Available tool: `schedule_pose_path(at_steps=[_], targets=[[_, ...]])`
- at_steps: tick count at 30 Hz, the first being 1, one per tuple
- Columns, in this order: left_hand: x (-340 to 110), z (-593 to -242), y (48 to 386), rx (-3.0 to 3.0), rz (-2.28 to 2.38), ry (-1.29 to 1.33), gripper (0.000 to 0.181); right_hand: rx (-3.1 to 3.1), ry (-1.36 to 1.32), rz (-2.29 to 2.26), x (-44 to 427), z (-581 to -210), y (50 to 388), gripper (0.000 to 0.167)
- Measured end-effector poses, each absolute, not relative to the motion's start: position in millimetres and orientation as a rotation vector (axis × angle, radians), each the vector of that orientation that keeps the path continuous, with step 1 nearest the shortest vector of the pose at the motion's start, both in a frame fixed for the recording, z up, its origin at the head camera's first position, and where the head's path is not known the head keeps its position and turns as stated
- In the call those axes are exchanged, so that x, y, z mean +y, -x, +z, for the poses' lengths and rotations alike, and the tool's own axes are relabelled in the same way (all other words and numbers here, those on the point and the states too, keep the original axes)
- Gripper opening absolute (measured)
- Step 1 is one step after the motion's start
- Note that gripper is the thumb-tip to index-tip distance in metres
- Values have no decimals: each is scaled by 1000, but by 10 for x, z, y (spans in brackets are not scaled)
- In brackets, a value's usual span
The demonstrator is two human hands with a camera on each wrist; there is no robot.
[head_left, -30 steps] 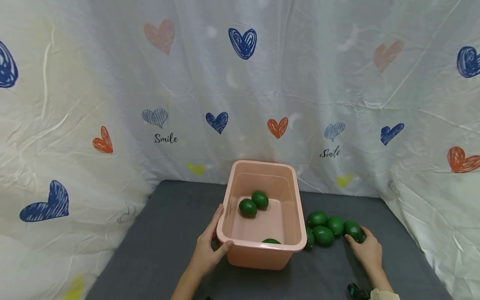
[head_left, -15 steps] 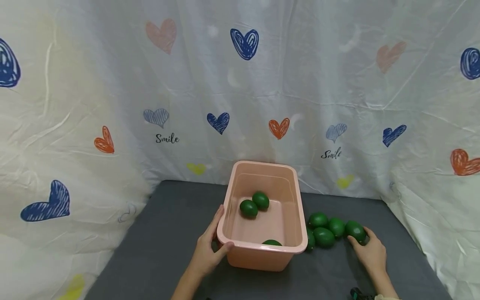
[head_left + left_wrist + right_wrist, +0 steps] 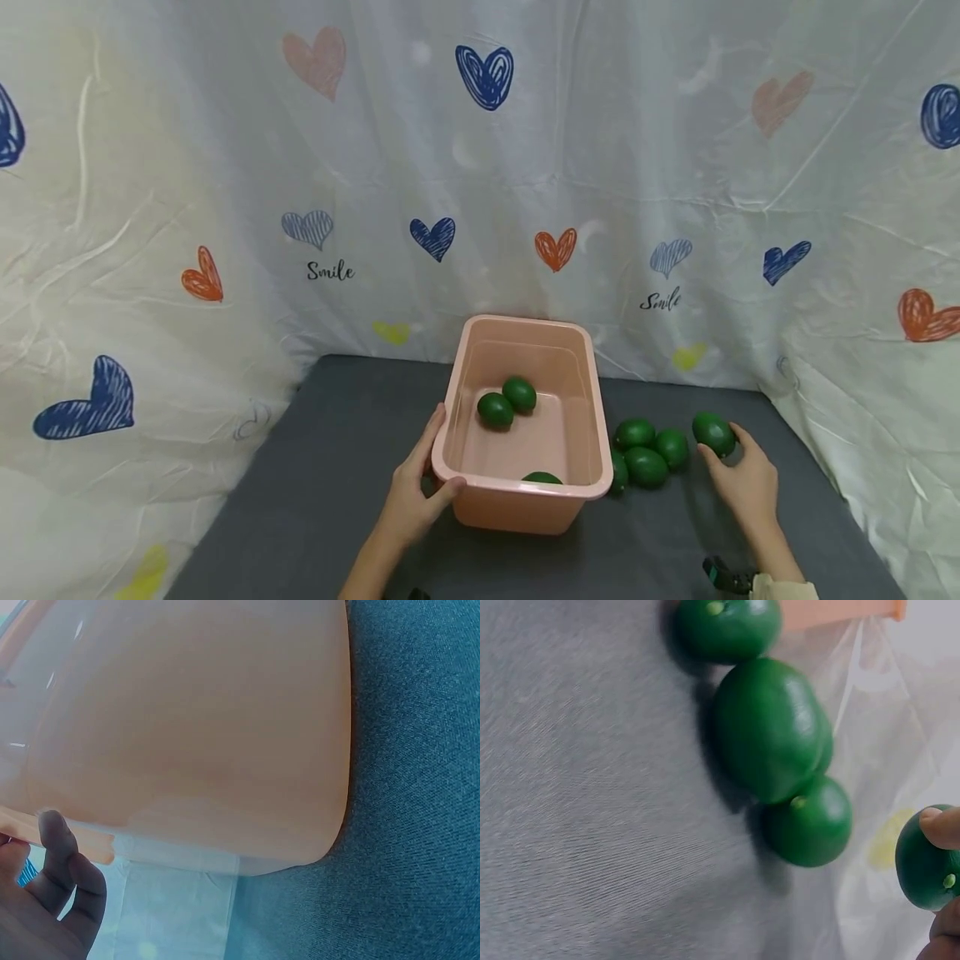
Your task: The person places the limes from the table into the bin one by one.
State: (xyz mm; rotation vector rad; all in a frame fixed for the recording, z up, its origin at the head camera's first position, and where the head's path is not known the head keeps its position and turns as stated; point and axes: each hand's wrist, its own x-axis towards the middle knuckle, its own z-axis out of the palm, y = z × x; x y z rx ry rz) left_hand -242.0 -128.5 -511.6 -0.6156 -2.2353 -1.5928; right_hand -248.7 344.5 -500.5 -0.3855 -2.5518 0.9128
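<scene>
My left hand (image 3: 415, 487) holds the near left corner of a pink plastic basin (image 3: 517, 508), its thumb at the front rim. Inside the basin, two green limes (image 3: 495, 411) touch each other, and another shows partly above the front rim. In the left wrist view, fingers (image 3: 56, 840) curl at the basin's rim beside its smooth wall (image 3: 202, 735). My right hand (image 3: 746, 483) pinches a green lime (image 3: 713, 433) between thumb and fingers, above the table and apart from the others. The right wrist view shows this held lime (image 3: 926, 862) at the right edge.
Several limes (image 3: 646, 467) lie clustered against the basin's right side on the dark grey cloth (image 3: 337, 467). A white curtain (image 3: 510, 167) printed with hearts hangs behind the table and along both sides.
My right hand has picked up the lime from the cluster's right end and raised it off the cloth. The left hand stays on the basin, which has not moved noticeably.
</scene>
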Motion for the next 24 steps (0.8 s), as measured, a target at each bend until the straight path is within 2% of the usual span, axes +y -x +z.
schedule_pose_path(at_steps=[24], targets=[[-1316,-5112,2432,-2259,-1611,624,93,-2401,206,887,3071,-4498,2465,66]])
